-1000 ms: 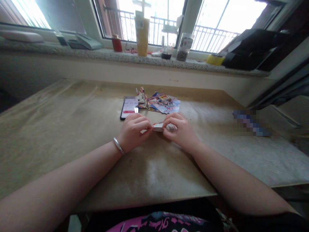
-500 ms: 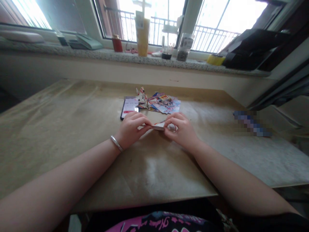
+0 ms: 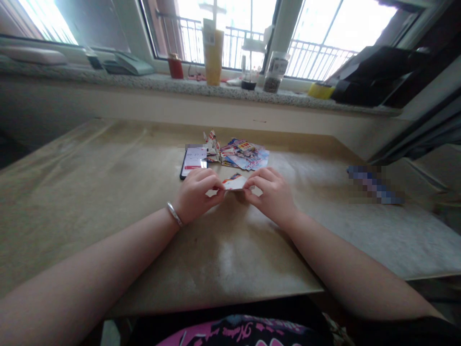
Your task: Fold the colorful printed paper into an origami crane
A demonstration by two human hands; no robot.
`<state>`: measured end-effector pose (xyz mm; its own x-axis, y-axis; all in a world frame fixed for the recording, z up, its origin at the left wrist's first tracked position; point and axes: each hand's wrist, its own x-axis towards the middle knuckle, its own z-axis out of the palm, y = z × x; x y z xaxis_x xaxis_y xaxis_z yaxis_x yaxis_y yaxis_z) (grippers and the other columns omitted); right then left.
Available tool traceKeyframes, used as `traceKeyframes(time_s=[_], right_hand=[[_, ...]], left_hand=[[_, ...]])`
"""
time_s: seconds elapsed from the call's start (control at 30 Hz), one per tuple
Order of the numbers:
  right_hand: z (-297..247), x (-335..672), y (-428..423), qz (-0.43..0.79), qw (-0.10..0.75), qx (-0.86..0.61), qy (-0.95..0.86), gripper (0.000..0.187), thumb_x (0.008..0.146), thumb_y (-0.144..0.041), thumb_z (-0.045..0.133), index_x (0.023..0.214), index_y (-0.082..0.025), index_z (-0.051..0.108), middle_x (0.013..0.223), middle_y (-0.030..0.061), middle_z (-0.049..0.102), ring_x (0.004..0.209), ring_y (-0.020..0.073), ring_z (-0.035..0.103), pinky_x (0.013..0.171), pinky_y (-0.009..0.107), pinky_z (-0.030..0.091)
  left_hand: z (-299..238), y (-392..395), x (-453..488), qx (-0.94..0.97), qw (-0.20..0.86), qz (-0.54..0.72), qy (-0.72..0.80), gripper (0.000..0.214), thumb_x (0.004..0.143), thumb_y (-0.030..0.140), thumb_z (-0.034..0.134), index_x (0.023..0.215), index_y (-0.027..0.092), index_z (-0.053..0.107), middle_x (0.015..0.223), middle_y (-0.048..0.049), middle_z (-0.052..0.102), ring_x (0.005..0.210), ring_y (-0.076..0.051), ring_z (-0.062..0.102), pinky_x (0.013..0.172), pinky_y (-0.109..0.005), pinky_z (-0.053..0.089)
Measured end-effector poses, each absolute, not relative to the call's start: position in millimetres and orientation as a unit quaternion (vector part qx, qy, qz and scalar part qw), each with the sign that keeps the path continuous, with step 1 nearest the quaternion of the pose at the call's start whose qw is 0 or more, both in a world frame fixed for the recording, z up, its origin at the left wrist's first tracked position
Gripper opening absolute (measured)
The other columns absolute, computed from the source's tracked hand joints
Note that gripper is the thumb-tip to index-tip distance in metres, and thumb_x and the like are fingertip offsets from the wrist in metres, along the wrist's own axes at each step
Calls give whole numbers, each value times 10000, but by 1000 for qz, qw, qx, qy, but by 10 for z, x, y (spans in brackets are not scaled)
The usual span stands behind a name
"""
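A small folded piece of paper (image 3: pixel 235 183), white with a coloured printed edge, is stretched between both hands just above the table. My left hand (image 3: pixel 202 189), with a silver bangle at the wrist, pinches its left end between thumb and fingers. At the right end my right hand (image 3: pixel 268 192) is closed on the paper in a similar pinch. Beyond the hands lies a phone (image 3: pixel 194 159) with its screen lit. Next to it are a folded paper figure (image 3: pixel 213 145) and several colourful printed sheets (image 3: pixel 248 154), overlapping.
A tan cover lies over the table (image 3: pixel 144 250). On its right side is a blurred blue, flat object (image 3: pixel 374 185). The stone windowsill (image 3: pixel 144 80) behind bears a yellow bottle (image 3: pixel 213 57), a red container (image 3: pixel 175 66), a clear jar (image 3: pixel 276 72) and a black object (image 3: pixel 370 74).
The paper has tilted and more of its white face shows. My fingers have shifted slightly along its ends, the left ones a little to the left.
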<state>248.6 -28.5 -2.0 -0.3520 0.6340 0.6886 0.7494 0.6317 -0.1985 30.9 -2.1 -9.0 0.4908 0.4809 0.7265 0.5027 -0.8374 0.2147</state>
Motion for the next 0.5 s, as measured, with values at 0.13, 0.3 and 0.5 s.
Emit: traceKeyframes(time_s=[0.13,0.3,0.5], right_hand=[[-33,2518,-269,-71,395,-429,-809,94,765,-166,598,722,-234,647,819,35,641,833,200,566,780,358,469],[-77,2560,-217,-54,392,-414,-819,90,768,-167,604,711,-228,636,817,35,640,831,194,566,785,354,477],[-124,2542,-203,-21,366,-394,-843,77,782,-173,618,728,-220,648,860,42,650,835,183,569,772,333,487]], left_hand=[[-119,41,283,-853,-37,-414,-317,103,845,268,578,811,174,603,813,-34,604,776,-144,562,711,-282,476],[-167,117,245,-805,-116,-415,-407,218,849,321,568,991,165,620,823,-27,572,645,-109,525,565,-226,472],[-151,68,253,-795,-251,-407,-373,263,900,361,463,985,144,586,762,-24,603,632,-111,566,559,-223,481]])
